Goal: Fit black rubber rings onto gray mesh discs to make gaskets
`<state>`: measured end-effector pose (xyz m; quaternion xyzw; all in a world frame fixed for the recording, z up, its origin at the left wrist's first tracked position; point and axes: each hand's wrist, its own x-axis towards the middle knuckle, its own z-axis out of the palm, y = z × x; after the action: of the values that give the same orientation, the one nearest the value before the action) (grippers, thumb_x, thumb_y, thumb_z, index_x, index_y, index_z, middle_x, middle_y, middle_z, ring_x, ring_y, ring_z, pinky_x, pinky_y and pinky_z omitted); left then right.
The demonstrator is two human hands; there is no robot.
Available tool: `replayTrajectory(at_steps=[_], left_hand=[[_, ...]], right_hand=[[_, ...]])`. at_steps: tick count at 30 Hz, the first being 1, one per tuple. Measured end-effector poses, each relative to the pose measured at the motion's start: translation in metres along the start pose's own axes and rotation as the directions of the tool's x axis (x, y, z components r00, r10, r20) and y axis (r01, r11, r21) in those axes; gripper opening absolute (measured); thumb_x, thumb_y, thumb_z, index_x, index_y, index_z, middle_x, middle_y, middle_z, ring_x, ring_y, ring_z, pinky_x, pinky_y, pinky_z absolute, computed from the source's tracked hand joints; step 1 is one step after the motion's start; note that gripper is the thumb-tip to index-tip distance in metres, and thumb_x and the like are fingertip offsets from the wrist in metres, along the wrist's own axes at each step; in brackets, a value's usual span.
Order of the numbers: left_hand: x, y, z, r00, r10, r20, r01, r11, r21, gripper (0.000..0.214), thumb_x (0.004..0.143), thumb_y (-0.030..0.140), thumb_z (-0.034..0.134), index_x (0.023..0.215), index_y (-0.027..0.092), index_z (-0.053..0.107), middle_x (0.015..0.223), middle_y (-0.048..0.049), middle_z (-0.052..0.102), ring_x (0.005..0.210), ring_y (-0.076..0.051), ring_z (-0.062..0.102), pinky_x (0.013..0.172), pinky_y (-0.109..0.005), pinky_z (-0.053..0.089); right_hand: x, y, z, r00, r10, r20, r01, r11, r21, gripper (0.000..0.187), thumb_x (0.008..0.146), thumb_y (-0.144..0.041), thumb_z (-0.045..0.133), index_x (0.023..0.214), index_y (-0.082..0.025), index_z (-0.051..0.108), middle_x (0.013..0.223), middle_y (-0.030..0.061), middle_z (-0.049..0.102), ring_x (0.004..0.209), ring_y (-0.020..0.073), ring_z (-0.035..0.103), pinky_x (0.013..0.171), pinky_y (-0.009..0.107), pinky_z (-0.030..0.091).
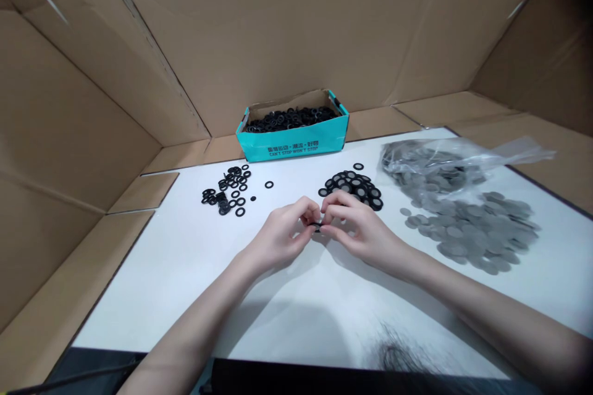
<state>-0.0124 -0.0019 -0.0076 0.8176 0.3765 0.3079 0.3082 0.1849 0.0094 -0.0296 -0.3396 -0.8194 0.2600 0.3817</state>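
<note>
My left hand (283,234) and my right hand (356,228) meet over the middle of the white table (194,271). Both pinch one small black rubber ring (317,226) between their fingertips. Just behind my right hand lies a pile of black rings fitted with grey mesh (354,186). To the back left of my left hand lies a scatter of plain black rings (229,190). Loose grey mesh discs (472,225) are heaped to the right.
A teal cardboard box (291,136) full of black rings stands at the back centre. A clear plastic bag of grey discs (440,163) lies at the back right. Brown cardboard walls (296,31) enclose the table on three sides.
</note>
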Motion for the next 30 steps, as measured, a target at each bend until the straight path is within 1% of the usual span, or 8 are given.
replayTrajectory(at_steps=[3, 7, 11, 15, 18, 21, 24, 30], left_hand=[[0.0004, 0.0007, 0.0008, 1.000, 0.000, -0.013, 0.000, 0.999, 0.034, 0.020, 0.082, 0.002, 0.050, 0.090, 0.021, 0.049, 0.084, 0.0030, 0.057, 0.076, -0.009, 0.054, 0.072, -0.020, 0.042], [0.0001, 0.0000, 0.0011, 1.000, -0.001, -0.018, 0.002, 0.999, 0.040, 0.018, 0.084, 0.004, 0.051, 0.091, 0.021, 0.049, 0.083, 0.0036, 0.057, 0.075, -0.009, 0.054, 0.071, -0.020, 0.042], [-0.0004, -0.0001, 0.0003, 1.000, -0.022, 0.009, 0.022, 0.998, 0.056, 0.015, 0.086, 0.007, 0.052, 0.091, 0.021, 0.050, 0.082, 0.0036, 0.057, 0.074, -0.010, 0.053, 0.070, -0.020, 0.042], [-0.0001, 0.0017, -0.0008, 0.998, -0.029, 0.048, 0.026, 0.998, 0.059, 0.016, 0.085, 0.005, 0.051, 0.091, 0.021, 0.050, 0.082, 0.0038, 0.056, 0.074, -0.009, 0.052, 0.070, -0.020, 0.041], [-0.0001, 0.0023, -0.0022, 0.998, -0.010, 0.061, 0.008, 0.999, 0.037, 0.016, 0.085, 0.005, 0.051, 0.090, 0.021, 0.050, 0.081, 0.0037, 0.056, 0.073, -0.009, 0.051, 0.070, -0.019, 0.041], [-0.0005, 0.0013, -0.0035, 0.998, 0.004, 0.056, -0.003, 1.000, -0.012, 0.013, 0.087, 0.009, 0.053, 0.092, 0.021, 0.050, 0.082, 0.0029, 0.057, 0.075, -0.009, 0.053, 0.072, -0.020, 0.042], [-0.0006, 0.0001, -0.0042, 0.999, -0.002, 0.048, 0.004, 0.999, -0.033, 0.010, 0.088, 0.012, 0.054, 0.093, 0.020, 0.050, 0.083, 0.0021, 0.058, 0.077, -0.010, 0.054, 0.073, -0.020, 0.043], [0.0000, 0.0007, -0.0037, 0.999, -0.007, 0.042, 0.010, 0.997, -0.071, 0.010, 0.088, 0.012, 0.053, 0.092, 0.020, 0.049, 0.084, 0.0018, 0.056, 0.077, -0.010, 0.054, 0.073, -0.021, 0.044]], right_hand=[[0.0006, -0.0006, -0.0006, 1.000, 0.012, 0.004, -0.012, 1.000, 0.016, 0.016, 0.086, -0.010, 0.058, 0.073, -0.019, 0.054, 0.093, 0.0059, 0.058, 0.088, 0.0195, 0.058, 0.078, 0.034, 0.047], [-0.0007, 0.0017, -0.0001, 1.000, 0.028, 0.009, -0.028, 0.999, 0.021, 0.016, 0.086, -0.010, 0.058, 0.074, -0.019, 0.054, 0.093, 0.0057, 0.058, 0.087, 0.0194, 0.057, 0.077, 0.034, 0.047], [-0.0025, 0.0046, 0.0015, 0.999, 0.035, 0.022, -0.035, 0.999, 0.027, 0.015, 0.087, -0.012, 0.057, 0.074, -0.019, 0.054, 0.093, 0.0059, 0.058, 0.087, 0.0196, 0.057, 0.077, 0.035, 0.047], [-0.0024, 0.0038, 0.0016, 1.000, 0.018, 0.022, -0.018, 1.000, 0.023, 0.014, 0.087, -0.012, 0.057, 0.075, -0.019, 0.055, 0.093, 0.0061, 0.057, 0.088, 0.0200, 0.056, 0.078, 0.035, 0.047], [-0.0017, 0.0016, 0.0005, 1.000, 0.003, 0.026, -0.003, 1.000, 0.017, 0.013, 0.087, -0.011, 0.057, 0.076, -0.019, 0.056, 0.093, 0.0059, 0.056, 0.088, 0.0197, 0.056, 0.078, 0.034, 0.047], [-0.0011, 0.0005, -0.0007, 1.000, 0.005, 0.028, -0.005, 1.000, 0.013, 0.014, 0.086, -0.010, 0.056, 0.076, -0.019, 0.055, 0.093, 0.0061, 0.056, 0.089, 0.0197, 0.056, 0.078, 0.034, 0.047], [-0.0009, 0.0006, -0.0014, 1.000, 0.010, 0.029, -0.010, 1.000, 0.011, 0.014, 0.085, -0.010, 0.057, 0.075, -0.019, 0.055, 0.093, 0.0059, 0.056, 0.089, 0.0199, 0.056, 0.079, 0.034, 0.047], [-0.0008, -0.0014, -0.0031, 0.999, 0.020, 0.029, -0.020, 1.000, 0.011, 0.015, 0.085, -0.011, 0.057, 0.073, -0.019, 0.054, 0.092, 0.0056, 0.056, 0.088, 0.0200, 0.057, 0.080, 0.036, 0.047]])
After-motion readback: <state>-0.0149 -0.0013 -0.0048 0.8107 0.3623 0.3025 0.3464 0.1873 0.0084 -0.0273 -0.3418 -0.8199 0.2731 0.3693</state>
